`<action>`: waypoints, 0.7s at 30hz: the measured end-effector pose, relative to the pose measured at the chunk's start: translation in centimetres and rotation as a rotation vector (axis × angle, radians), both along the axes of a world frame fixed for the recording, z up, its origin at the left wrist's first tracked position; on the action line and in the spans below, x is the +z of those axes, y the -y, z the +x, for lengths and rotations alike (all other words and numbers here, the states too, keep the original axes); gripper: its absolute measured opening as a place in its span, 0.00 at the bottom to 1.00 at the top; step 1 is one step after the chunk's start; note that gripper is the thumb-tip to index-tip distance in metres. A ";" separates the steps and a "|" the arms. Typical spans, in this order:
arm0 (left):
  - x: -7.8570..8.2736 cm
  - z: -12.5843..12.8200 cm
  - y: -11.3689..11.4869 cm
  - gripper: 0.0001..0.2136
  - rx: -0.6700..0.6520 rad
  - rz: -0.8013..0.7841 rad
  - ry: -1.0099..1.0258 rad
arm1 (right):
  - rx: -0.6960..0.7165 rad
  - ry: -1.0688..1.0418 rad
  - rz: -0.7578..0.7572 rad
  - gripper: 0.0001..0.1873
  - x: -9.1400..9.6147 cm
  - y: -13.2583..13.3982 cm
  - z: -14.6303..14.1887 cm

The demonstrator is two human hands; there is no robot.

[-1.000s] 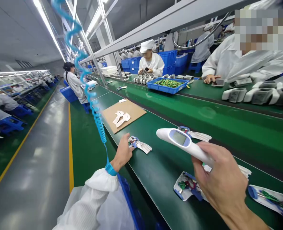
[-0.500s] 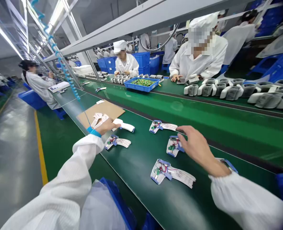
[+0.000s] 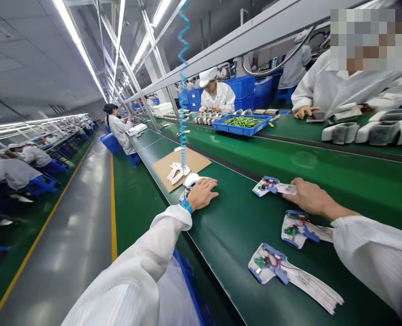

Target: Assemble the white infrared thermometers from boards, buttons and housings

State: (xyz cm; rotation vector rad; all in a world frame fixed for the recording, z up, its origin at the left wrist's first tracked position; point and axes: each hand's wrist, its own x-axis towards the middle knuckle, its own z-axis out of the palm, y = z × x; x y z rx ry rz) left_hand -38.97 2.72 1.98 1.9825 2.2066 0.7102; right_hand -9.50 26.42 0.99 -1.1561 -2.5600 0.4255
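My right hand (image 3: 311, 197) has its thumb and fingers closed on the handle end of a white gun-shaped housing half (image 3: 271, 185) with blue edging, wires and a green circuit board. Below it lie a second wired housing half (image 3: 295, 230), its handle partly behind my sleeve, and a third one (image 3: 270, 265), fully in sight. My left hand (image 3: 203, 194), a blue wrist strap at its wrist, is spread palm down with fingers stretched out. Under and behind it show a white shell piece (image 3: 192, 179) and part of another wired housing half (image 3: 183, 194); the hand covers the rest.
White shell parts (image 3: 177, 172) lie on a brown board (image 3: 202, 162). A coiled blue cord (image 3: 183, 90) hangs to my left wrist. Beyond the green belt (image 3: 306, 158) stand a blue tray (image 3: 243, 129) of green parts and several grey-white housings (image 3: 338, 132). Co-workers sit opposite.
The view has swung left. My left hand has let go of the white shell piece and spread flat. My right hand has closed on the far housing half's handle.
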 end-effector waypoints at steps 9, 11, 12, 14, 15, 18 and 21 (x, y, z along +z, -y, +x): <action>6.3 16.4 -0.5 0.27 -0.354 -0.003 0.807 | 0.003 -0.228 0.024 0.11 8.6 15.8 12.1; 7.0 21.4 1.6 0.23 -0.374 -0.078 0.987 | -0.030 -0.241 -0.007 0.14 8.1 20.3 15.8; 7.1 23.7 2.6 0.21 -0.358 -0.107 1.017 | -0.053 -0.252 -0.010 0.16 7.6 22.2 17.6; 6.8 27.4 4.4 0.16 -0.349 -0.157 0.998 | -0.109 -0.296 0.012 0.20 6.7 25.2 21.1; 6.6 28.9 5.1 0.14 -0.365 -0.181 0.966 | -0.137 -0.322 0.036 0.20 6.4 26.3 22.5; 5.9 32.7 6.7 0.11 -0.445 -0.203 0.826 | -0.202 -0.369 0.158 0.13 6.5 29.0 25.3; 5.2 35.6 8.0 0.07 -0.560 -0.214 0.657 | -0.210 -0.347 0.276 0.06 7.2 31.7 26.6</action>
